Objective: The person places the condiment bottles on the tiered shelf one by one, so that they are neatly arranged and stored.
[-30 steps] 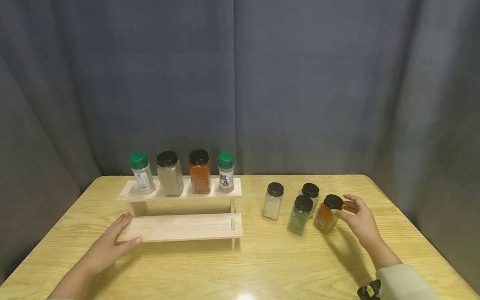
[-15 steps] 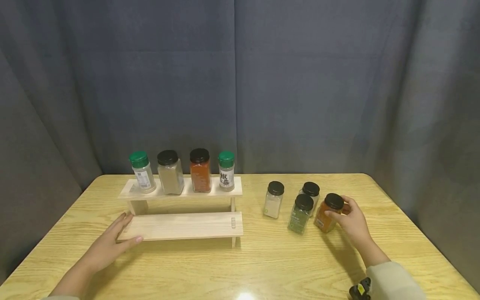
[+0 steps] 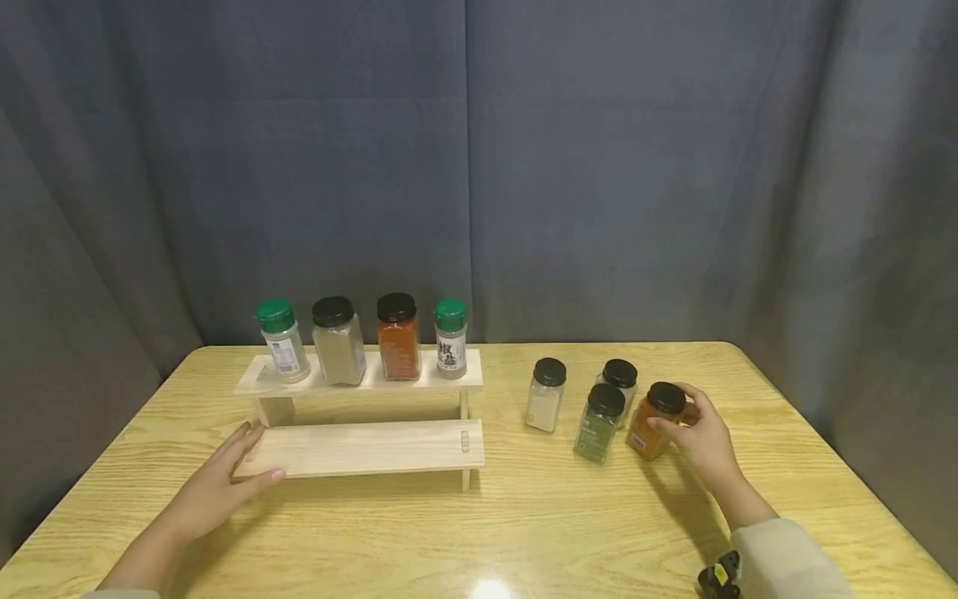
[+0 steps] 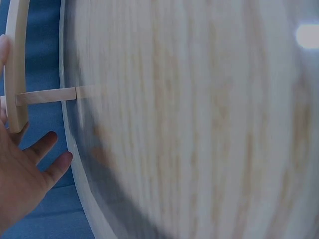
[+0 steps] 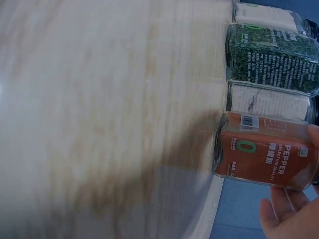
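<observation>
Orange pepper jar (image 3: 644,436) | right hand (image 3: 706,439), partly hidden, pinches it | left hand (image 3: 212,492) spread against 2-tier wooden rack (image 3: 367,449)

Lower right of the head view: the pepper jar (image 3: 647,433) reads orange-red with a black lid (image 3: 666,398); the herb jar (image 3: 596,437), dark green. Left of centre, two shakers (image 3: 451,351) carry green caps (image 3: 451,314). The rack (image 3: 359,449) is pale, faintly grained; the tabletop (image 3: 419,541), yellow with streaked grain; the curtain (image 3: 599,166) above, plain slate blue-grey.
</observation>
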`<state>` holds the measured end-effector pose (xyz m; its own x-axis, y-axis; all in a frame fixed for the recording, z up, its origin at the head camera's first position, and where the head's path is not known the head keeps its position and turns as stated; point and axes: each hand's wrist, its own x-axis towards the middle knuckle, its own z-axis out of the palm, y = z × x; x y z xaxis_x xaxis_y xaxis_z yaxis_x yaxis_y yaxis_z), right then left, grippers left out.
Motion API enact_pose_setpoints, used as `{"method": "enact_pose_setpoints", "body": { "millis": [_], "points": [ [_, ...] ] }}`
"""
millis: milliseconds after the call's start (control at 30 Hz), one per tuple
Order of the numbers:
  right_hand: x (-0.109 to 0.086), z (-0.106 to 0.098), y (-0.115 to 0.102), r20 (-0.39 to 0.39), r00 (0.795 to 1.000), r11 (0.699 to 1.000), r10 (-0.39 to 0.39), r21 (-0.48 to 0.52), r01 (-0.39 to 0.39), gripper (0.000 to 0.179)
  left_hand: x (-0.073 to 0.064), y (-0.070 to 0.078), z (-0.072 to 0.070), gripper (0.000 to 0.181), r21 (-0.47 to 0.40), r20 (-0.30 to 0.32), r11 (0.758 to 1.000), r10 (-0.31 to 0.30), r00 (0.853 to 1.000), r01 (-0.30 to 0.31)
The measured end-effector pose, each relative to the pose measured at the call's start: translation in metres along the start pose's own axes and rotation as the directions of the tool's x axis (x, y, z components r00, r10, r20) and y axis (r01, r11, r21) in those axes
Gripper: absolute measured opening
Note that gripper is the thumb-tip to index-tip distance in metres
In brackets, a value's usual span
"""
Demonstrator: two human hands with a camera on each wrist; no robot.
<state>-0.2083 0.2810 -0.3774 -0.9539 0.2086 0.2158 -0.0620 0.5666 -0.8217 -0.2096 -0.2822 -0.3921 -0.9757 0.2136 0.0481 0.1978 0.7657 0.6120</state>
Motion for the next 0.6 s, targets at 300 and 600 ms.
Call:
{"method": "enact_pose_setpoints", "body": {
  "millis": [300, 600],
  "points": [
    [-0.0014, -0.0001, 0.0001, 0.001, 1.000, 0.999, -0.001, -0.035, 0.001, 0.071, -0.0005, 0.0004, -0.0005, 0.079, -0.013, 0.001, 1.000, 0.008, 1.000, -0.008],
    [-0.0032, 0.0003, 0.0022, -0.075, 0.997, 1.000, -0.020, -0.018, 0.019, 0.070, -0.0003, 0.0019, -0.0006, 0.078, -0.028, 0.018, 1.000, -0.002, 1.000, 0.002]
  ]
}}
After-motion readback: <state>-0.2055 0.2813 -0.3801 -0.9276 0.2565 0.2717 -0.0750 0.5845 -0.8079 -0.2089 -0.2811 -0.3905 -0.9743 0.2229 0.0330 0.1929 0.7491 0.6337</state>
